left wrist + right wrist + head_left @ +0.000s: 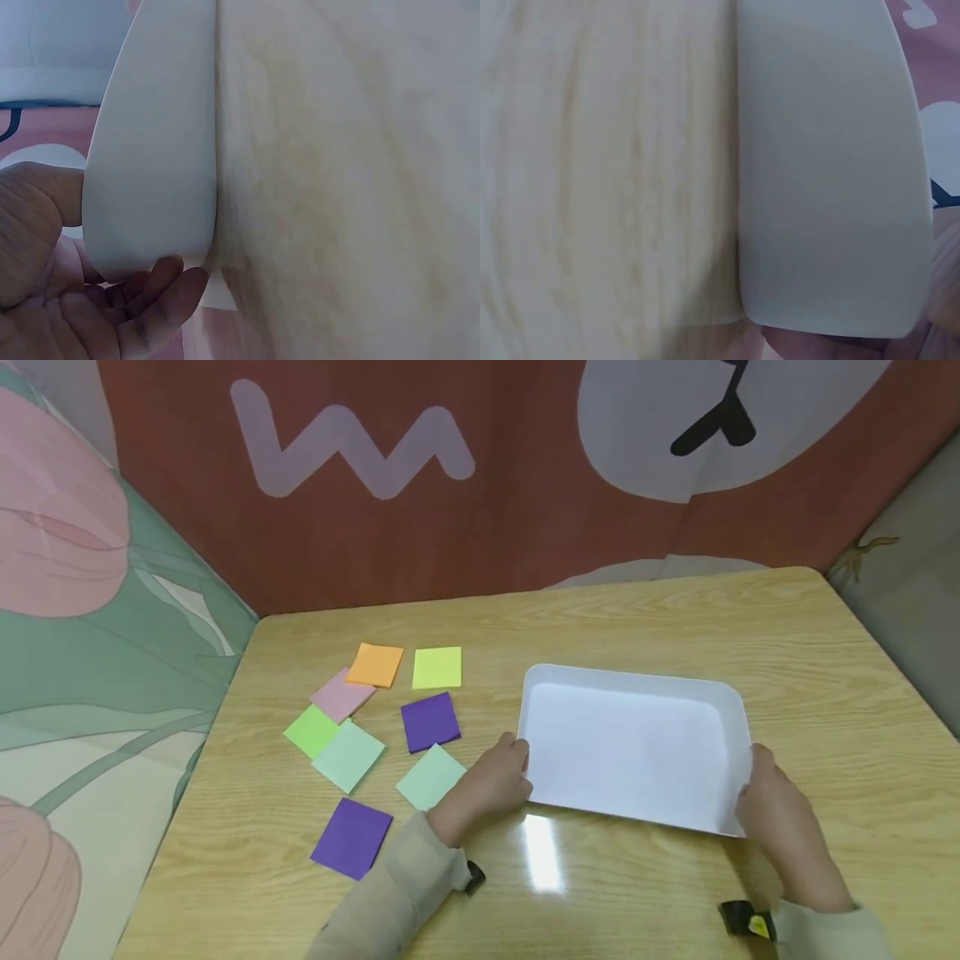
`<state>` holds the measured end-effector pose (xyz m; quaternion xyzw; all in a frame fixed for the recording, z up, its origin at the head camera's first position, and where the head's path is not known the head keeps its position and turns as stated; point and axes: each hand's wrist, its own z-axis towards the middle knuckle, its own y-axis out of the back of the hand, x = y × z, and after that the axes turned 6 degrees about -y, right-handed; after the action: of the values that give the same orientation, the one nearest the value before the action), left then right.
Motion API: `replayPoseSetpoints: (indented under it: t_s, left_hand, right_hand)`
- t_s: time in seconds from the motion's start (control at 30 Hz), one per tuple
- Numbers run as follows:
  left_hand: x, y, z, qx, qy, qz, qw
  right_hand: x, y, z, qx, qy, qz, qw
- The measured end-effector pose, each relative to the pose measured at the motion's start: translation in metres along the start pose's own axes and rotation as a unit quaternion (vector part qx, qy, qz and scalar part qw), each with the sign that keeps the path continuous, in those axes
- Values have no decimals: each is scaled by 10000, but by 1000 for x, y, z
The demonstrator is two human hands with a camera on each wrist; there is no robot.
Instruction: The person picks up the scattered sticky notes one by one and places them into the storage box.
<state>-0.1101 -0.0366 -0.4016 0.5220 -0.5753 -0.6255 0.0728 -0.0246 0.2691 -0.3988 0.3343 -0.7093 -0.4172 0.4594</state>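
Note:
A shallow white tray (630,752) with rounded corners lies on the wooden table, its inside bare. My left hand (487,783) holds its left end, and my right hand (782,814) holds the right end. In the left wrist view, the thumb hooks over the rim of the tray wall (150,150) while the fingers curl against the end from outside. The right wrist view shows the tray's long side (829,165) close against the tabletop; the right fingers are mostly hidden behind the corner.
Left of the tray lie square sticky notes: orange (376,665), yellow (437,667), pink (341,697), bright green (309,732), mint (349,757) and purple (431,722). Another purple note (350,838) is nearer the front, beside the left sleeve. A patterned cloth (525,527) hangs behind the table (840,693).

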Motion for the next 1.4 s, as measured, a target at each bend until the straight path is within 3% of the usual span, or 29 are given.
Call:
replayPoseSetpoints:
  t_s: [0.37,0.73,1.17,1.4]
  left_hand:
    - [4,-2,-16,-85,-96,261,9996]
    - [10,-1,-31,-194,190,179,9995]
    - [18,-3,-44,-362,360,-148,9986]
    - [20,-3,-54,-431,409,-70,9982]
  right_hand:
    - [8,-3,2,-168,352,-70,9992]
    - [19,-8,4,-29,506,-70,9987]
    - [27,-18,6,90,604,1,9981]
    - [31,-24,4,83,659,21,9978]
